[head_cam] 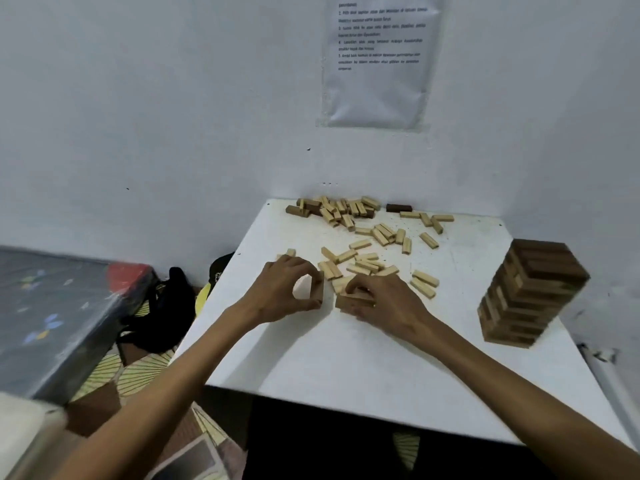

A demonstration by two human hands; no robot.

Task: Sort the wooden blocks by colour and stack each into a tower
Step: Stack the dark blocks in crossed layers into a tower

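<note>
counter: the white counter (pixel 346 358) had its near right corner cut off by the frame edge; its far edge met the wall.
left grip: the left grip (pixel 291 289) was closed on one light block (pixel 319 287), pinched between thumb and forefinger.
light block: it stood on end just above the counter, long axis upright; the fingertips hid both of its ends.
right grip: the right grip (pixel 379 301) was curled over and gripping a low stack of light blocks (pixel 353 302), just right of the pinched block.
low stack of light blocks: it sat on the counter with its long axes running left to right; the fingers hid its top, so the layers could not be counted.
dark tower: the dark tower (pixel 531 292) stood near the right edge, well apart from both grips; its layers crossed, and it looked tilted left in the wide lens.
loose blocks: the loose light blocks (pixel 363 263) lay flat just beyond the grips, pointing every which way.
far pile: the far pile (pixel 334 209) lay against the wall, light and dark mixed, too jumbled to count.
lone dark block: the lone dark block (pixel 399 207) lay flat along the wall, long axis left to right.
off the counter: a black bag (pixel 162 306) lay on the floor beside it, blurred.
wall: the printed sheet (pixel 377 60) was cut off at the top, its text too small to read.
</note>
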